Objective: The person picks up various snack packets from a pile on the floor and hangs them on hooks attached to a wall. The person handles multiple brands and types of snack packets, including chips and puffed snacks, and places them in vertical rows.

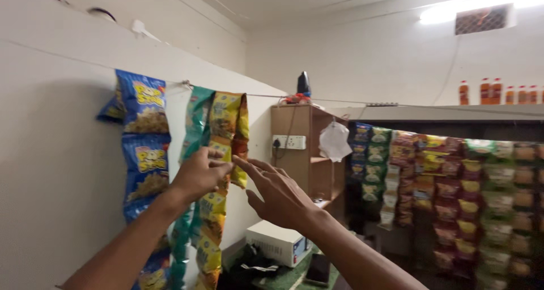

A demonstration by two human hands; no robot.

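Note:
My left hand (199, 172) is raised against a hanging strip of yellow and orange snack packets (225, 120), fingers curled onto a packet at mid-strip. My right hand (276, 191) is just to its right, fingers spread and pointing at the same strip, holding nothing. A green strip of packets (196, 117) hangs right behind it. A strip of blue snack packets (143, 137) hangs further left. All the strips dangle from a thin line (266, 95) stretched along the white wall.
A wooden shelf unit (300, 148) with a white socket strip stands behind my hands. A white box-shaped device (277, 242) sits below. Several rows of snack strips (453, 176) hang at right under a ledge with orange bottles (493, 91).

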